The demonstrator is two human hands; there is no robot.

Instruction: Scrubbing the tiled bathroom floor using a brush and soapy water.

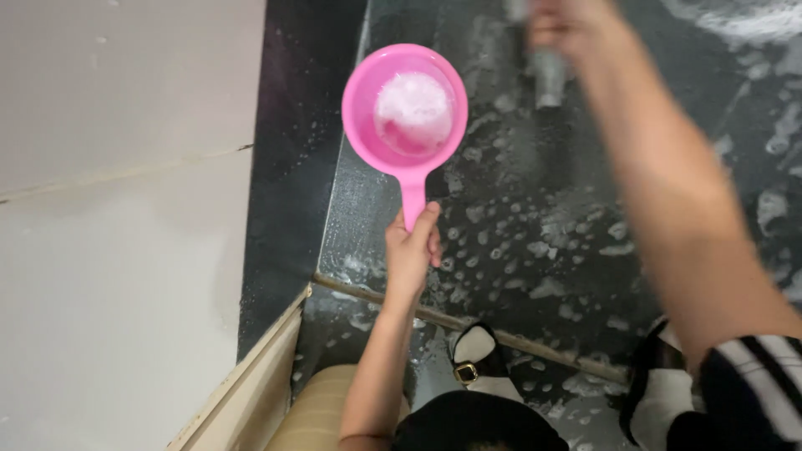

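Observation:
My left hand grips the handle of a pink plastic dipper and holds it out over a wet, dark floor. White soapy foam sits in the dipper's round bowl. My right hand reaches far forward at the top of the view, blurred by motion. It is closed around a grey cylindrical handle; what the handle belongs to is hidden.
Soap suds and bubbles are scattered across the dark floor. A white tiled wall with a dark base strip runs along the left. A step edge crosses below. My feet in black-and-white sandals stand near it.

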